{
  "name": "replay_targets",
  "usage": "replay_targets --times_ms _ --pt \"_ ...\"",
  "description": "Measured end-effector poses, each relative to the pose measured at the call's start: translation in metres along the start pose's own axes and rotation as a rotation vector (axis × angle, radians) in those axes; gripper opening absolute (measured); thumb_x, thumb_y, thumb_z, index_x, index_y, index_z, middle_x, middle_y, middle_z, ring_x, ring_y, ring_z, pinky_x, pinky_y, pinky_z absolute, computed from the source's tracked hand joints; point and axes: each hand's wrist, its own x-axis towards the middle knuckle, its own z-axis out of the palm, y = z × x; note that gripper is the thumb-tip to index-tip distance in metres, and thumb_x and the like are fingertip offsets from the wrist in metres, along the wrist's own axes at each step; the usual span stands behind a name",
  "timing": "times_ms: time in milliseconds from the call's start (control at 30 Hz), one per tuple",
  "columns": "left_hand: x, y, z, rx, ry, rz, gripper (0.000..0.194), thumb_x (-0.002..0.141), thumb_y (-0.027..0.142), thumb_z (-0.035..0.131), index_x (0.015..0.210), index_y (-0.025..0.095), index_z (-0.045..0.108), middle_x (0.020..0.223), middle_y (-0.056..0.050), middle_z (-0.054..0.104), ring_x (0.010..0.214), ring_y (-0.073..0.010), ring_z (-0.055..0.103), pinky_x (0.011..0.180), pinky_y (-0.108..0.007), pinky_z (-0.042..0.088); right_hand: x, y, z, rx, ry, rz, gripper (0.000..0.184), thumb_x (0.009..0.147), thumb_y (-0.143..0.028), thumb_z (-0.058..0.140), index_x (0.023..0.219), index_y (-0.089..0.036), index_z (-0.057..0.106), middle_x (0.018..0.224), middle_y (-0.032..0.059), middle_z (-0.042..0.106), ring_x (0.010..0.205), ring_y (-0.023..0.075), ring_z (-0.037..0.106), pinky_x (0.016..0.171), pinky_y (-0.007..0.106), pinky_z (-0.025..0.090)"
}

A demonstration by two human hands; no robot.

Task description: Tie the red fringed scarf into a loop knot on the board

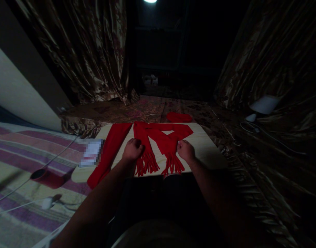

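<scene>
A red scarf [144, 137] with fringed ends lies bent on a small light-wood table [201, 155]. Its two fringed ends point toward me, side by side. My left hand [133, 150] is closed at the outer edge of the left end, just above the fringe. At the right end, my right hand [186, 151] is closed on the scarf's outer edge; the fingertips are partly hidden. A separate long strip of red cloth [110, 151] runs along the table's left side, beyond my left hand.
A red cloth item [179, 117] lies behind the table. A blurred white packet [92, 153] is at its left edge. The striped bedding [23, 148] carries a dark red cylindrical object [51, 179] and cables. A white lamp [263, 105] stands to the right, near patterned curtains [106, 51].
</scene>
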Motion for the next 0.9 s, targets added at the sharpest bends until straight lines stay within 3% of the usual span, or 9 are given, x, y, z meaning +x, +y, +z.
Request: replay_targets --times_ms 200,433,900 --pt "0.0005 -0.0015 -0.0002 -0.018 0.012 -0.048 0.028 0.084 0.036 0.056 0.103 0.019 0.069 0.104 -0.011 0.069 0.105 -0.0267 0.061 0.096 -0.037 0.047 0.0012 0.0008 0.0026 0.006 -0.006 0.010 0.013 0.088 -0.021 0.054 0.088 -0.020 0.067 0.088 0.0056 0.069 0.078 0.0169 0.057 0.066 0.027 0.032" --pt "0.0021 -0.0026 0.0006 0.014 0.016 -0.003 0.022 0.083 0.033 0.055 0.093 0.019 0.069 0.095 -0.010 0.069 0.098 -0.0260 0.063 0.090 -0.036 0.049 0.0008 0.0012 0.0029 -0.010 -0.004 0.008 0.013 0.089 -0.021 0.054 0.086 -0.020 0.067 0.086 0.0057 0.068 0.075 0.0166 0.056 0.064 0.028 0.030" --pt "-0.0001 0.0011 -0.0026 -0.008 0.038 -0.025 0.021 0.082 0.030 0.058 0.094 0.017 0.069 0.097 -0.012 0.068 0.102 -0.0263 0.061 0.094 -0.037 0.047 0.0041 0.0089 0.0094 0.021 0.039 -0.052 0.012 0.087 -0.020 0.054 0.078 -0.019 0.062 0.077 0.0045 0.064 0.069 0.0161 0.053 0.062 0.028 0.028"
